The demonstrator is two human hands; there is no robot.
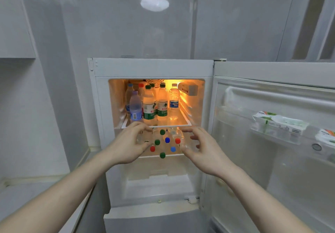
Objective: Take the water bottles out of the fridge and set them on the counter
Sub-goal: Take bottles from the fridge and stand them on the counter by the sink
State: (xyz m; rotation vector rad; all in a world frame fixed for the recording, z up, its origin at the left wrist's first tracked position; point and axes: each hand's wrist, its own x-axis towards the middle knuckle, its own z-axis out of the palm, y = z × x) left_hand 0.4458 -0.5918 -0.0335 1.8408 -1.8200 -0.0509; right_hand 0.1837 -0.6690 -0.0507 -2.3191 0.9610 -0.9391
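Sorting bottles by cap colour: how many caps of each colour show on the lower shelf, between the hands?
Green caps: 3
Red caps: 2
Blue caps: 2
Total: 7

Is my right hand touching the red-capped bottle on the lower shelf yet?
Apart. The head view shows a gap between the right hand and the red-capped bottle; the hand's fingertips sit to the cap's right.

Two white plastic food packets with green and orange print (280,123) lie in the clear door shelf (275,136) at the right, a round ceiling light's reflection (154,4) glows on the glossy grey wall panel (108,24), and a white cabinet (15,24) hangs at upper left.
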